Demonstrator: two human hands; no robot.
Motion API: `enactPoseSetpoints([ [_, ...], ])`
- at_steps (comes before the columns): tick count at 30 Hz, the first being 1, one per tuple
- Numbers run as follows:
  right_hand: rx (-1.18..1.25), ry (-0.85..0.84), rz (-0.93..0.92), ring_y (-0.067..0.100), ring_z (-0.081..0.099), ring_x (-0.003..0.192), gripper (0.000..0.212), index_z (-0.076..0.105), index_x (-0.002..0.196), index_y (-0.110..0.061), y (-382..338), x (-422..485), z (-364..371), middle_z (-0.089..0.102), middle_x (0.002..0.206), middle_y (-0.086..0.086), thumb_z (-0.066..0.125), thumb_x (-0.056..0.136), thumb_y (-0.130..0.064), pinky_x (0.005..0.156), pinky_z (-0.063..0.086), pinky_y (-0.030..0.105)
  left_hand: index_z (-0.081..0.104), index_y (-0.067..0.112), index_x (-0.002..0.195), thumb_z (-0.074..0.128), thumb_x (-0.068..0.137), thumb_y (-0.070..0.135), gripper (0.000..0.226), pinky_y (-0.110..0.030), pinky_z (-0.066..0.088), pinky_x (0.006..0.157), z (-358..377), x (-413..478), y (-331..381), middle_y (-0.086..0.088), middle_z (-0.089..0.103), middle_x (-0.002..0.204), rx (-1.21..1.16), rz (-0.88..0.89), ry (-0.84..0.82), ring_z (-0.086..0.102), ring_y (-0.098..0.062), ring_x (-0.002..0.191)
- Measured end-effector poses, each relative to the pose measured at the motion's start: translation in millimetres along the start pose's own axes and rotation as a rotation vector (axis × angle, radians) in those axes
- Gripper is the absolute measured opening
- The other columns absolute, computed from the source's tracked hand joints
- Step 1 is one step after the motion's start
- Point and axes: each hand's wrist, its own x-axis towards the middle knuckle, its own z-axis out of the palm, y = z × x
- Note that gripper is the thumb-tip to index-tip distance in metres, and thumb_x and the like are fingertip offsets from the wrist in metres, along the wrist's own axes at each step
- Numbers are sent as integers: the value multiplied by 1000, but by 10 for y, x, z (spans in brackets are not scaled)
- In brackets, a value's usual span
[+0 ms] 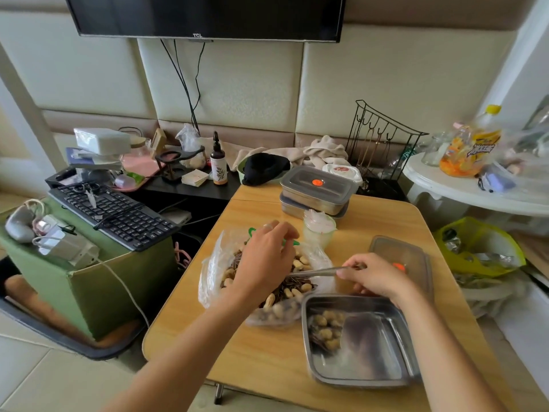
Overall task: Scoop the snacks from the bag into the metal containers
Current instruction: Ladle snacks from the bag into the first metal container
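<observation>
A clear plastic bag (212, 272) of peanuts and dark seeds (297, 288) lies open on the wooden table (261, 349). My left hand (264, 263) reaches over the bag and pinches its far edge near a green handle. My right hand (377, 276) grips a metal spoon (312, 272) whose end points into the snacks. In front of it sits an open metal container (371, 367) with a small heap of peanuts and seeds in its left corner. Its lid (407, 257) with an orange dot lies behind my right hand.
Two stacked, lidded metal containers (315, 190) stand at the table's far side, a plastic cup (319, 230) in front of them. A keyboard (113, 215) rests on a green box to the left. A white shelf with bottles (469, 150) and a yellow bag (481, 248) stand to the right.
</observation>
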Motion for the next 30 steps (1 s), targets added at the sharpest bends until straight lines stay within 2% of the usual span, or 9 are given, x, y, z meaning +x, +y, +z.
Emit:
enactPoseSetpoints([
  [4, -17, -9, 22, 8, 60, 64, 22, 68, 112, -16, 39, 51, 0, 66, 79, 0, 67, 100, -35, 63, 47, 23, 65, 17, 132, 56, 103, 26, 32, -33, 48, 99, 363, 603, 132, -2, 62, 133, 100, 75, -86, 56, -20, 121],
  [7, -64, -6, 2, 10, 63, 67, 24, 67, 113, -16, 66, 79, 4, 69, 87, 3, 66, 100, -36, 68, 48, 26, 67, 14, 132, 57, 103, 33, 36, -39, 45, 103, 565, 882, 145, -8, 61, 136, 206, 49, -148, 52, -27, 129],
  [11, -141, 18, -43, 13, 68, 67, 21, 68, 106, -21, 69, 120, -15, 76, 94, 8, 67, 98, -40, 78, 58, 37, 77, 12, 112, 66, 96, 17, 19, -39, 53, 92, 648, 1018, 136, -10, 71, 116, 310, 50, -171, 61, -27, 114],
  [16, -173, 33, -62, 10, 67, 57, 24, 68, 106, -29, 20, 112, -53, 70, 103, -5, 62, 99, -51, 66, 58, 31, 75, 6, 103, 66, 95, 11, 12, -31, 51, 77, 602, 1059, 199, -5, 74, 97, 72, -50, -71, 64, -20, 89],
  [19, -146, 172, -68, 11, 68, 58, 23, 68, 103, -27, -15, 102, -57, 70, 99, -7, 61, 101, -49, 67, 57, 30, 74, 6, 110, 51, 97, 4, 26, -21, 42, 71, 467, 1040, 306, -2, 71, 98, -9, -94, -34, 60, -15, 84],
  [22, -126, 460, -164, 19, 69, 84, 16, 71, 102, -22, -56, 120, -35, 72, 107, -4, 61, 101, -35, 71, 50, 32, 73, 9, 113, 56, 85, -7, 36, -24, 49, 80, 288, 921, 375, -2, 70, 101, -10, -48, -57, 61, -17, 92],
  [24, 0, 543, -297, 17, 68, 87, 9, 70, 103, -25, -146, 70, 6, 72, 105, -10, 62, 101, -29, 69, 48, 31, 74, 12, 107, 60, 85, -5, 31, -22, 49, 78, 163, 762, 421, 4, 69, 95, -25, -36, -14, 62, -12, 87],
  [27, 305, 352, -446, 11, 71, 73, 15, 66, 114, -32, -354, -62, 124, 69, 107, -16, 66, 100, -37, 64, 51, 21, 76, 19, 99, 66, 94, 9, 15, -14, 49, 69, -37, 425, 498, 12, 70, 87, -72, -120, 60, 62, -3, 79],
  [30, 420, 134, -470, 11, 72, 82, 24, 65, 119, -35, -501, -163, 286, 67, 113, -13, 68, 98, -44, 72, 54, 24, 73, 25, 96, 66, 98, 18, 11, -20, 54, 67, -198, 59, 495, 10, 70, 81, -207, -289, 96, 66, -6, 75],
])
